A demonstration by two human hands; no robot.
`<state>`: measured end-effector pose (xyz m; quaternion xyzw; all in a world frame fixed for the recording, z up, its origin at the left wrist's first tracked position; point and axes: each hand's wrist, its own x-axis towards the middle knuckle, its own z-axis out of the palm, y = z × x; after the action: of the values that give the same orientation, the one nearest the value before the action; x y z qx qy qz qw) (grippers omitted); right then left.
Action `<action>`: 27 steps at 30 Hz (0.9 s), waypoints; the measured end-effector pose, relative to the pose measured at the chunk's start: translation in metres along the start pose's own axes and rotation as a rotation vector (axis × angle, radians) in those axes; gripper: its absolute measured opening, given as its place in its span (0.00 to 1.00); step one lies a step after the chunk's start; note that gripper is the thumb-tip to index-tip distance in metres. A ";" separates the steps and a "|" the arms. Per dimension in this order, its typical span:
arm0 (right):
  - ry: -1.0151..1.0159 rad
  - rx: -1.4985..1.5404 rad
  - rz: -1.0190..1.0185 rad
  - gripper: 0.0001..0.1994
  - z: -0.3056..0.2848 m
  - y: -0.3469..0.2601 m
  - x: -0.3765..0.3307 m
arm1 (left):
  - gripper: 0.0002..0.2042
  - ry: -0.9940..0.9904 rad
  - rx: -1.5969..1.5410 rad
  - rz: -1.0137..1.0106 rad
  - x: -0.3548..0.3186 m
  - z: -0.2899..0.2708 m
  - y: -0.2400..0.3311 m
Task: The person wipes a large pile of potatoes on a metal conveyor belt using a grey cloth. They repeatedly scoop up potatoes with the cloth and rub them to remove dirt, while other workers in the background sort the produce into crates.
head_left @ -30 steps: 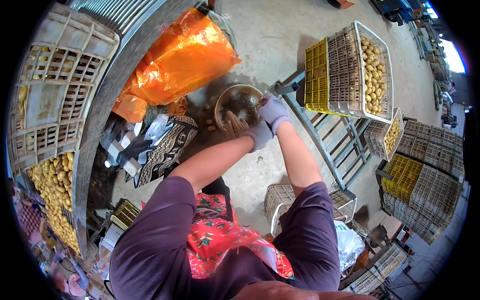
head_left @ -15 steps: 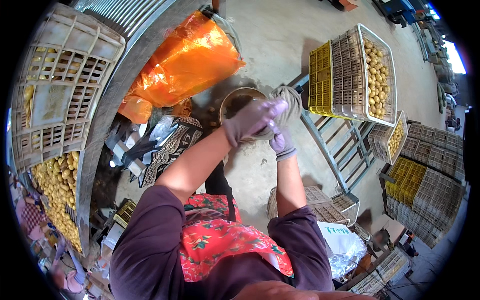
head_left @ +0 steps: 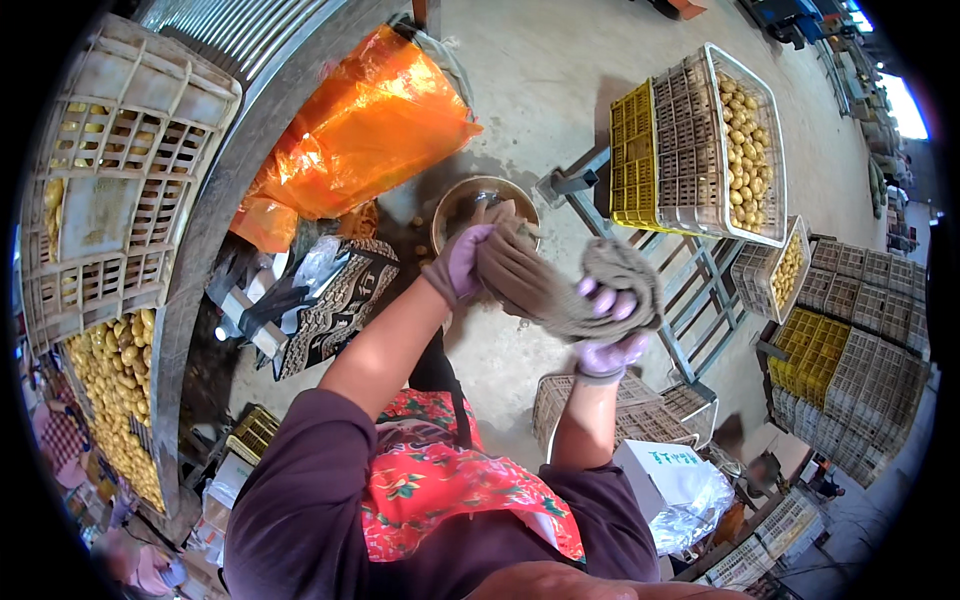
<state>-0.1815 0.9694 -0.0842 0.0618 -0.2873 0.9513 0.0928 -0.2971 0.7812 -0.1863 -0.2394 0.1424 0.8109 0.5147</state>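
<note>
A wet-looking grey-brown cloth (head_left: 530,285) stretches between my two gloved hands in front of me. My left hand (head_left: 464,262), in a grey and purple glove, is closed round its left end. At the other end my right hand (head_left: 612,325), gloved alike, has its fingers wrapped into the bunched folds. Just beyond the cloth stands a round basin (head_left: 447,212) on the floor, partly hidden behind the left hand and the cloth. What is inside the basin is dark and hard to make out.
An orange plastic bag (head_left: 370,130) lies back left, beside a metal-edged table (head_left: 190,300) with potatoes and a white crate (head_left: 130,170). To the right, potato-filled crates (head_left: 690,150) rest on a metal frame (head_left: 690,290). Behind are stacked crates (head_left: 850,370). A white box (head_left: 665,470) stands near right.
My hands have moved apart, the right one toward the right and nearer to me. The cloth, bunched up before, is now drawn out between them.
</note>
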 end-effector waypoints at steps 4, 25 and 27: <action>0.316 -0.071 0.021 0.33 -0.083 0.006 -0.001 | 0.20 -0.195 -0.118 -0.166 -0.055 0.040 -0.019; 0.175 -0.173 -0.002 0.20 0.011 0.036 0.048 | 0.30 -0.496 0.024 -0.349 -0.064 0.012 0.006; 0.088 -0.191 0.026 0.19 0.011 0.038 0.045 | 0.31 -0.360 -0.009 -0.244 -0.065 0.024 -0.014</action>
<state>-0.2330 0.9389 -0.0874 0.0071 -0.3733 0.9224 0.0986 -0.2675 0.7493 -0.1308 -0.1086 0.0147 0.7729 0.6250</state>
